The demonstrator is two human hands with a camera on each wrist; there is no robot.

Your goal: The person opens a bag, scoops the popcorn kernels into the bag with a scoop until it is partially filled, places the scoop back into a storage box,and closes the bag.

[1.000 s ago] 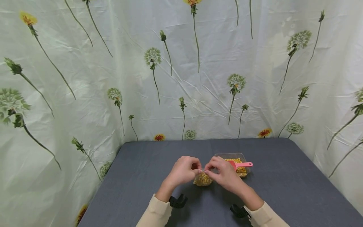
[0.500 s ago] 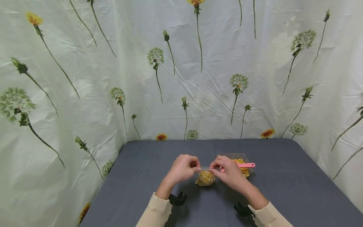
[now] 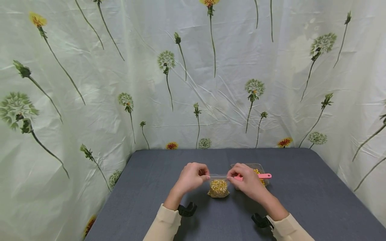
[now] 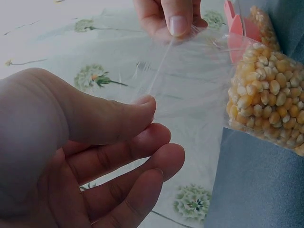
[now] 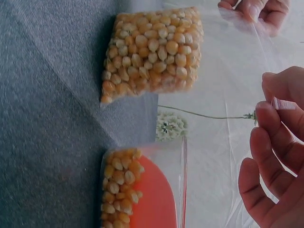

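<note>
A clear zip bag (image 3: 218, 189) of yellow corn kernels stands upright on the dark cloth, its top stretched flat between both hands. My left hand (image 3: 193, 175) pinches one top corner between thumb and index finger; in the left wrist view the other fingers of that hand (image 4: 114, 156) are loosely bent. On the opposite corner, my right hand (image 3: 245, 179) pinches the plastic the same way. The right wrist view shows the kernels (image 5: 152, 52) filling the bag's lower part, with a bit of the bag's edge sticking out past the right fingertips.
Just behind the right hand sits a clear plastic container (image 3: 256, 166) holding more corn kernels. A pink scoop (image 3: 264, 175) lies in it, handle pointing right over the rim. A flowered white curtain (image 3: 181, 83) hangs behind the table (image 3: 156, 180).
The hands have drawn apart, from nearly touching to a bag's width, pulling the bag's top straight. The bag's kernel-filled body now shows more fully between them.
</note>
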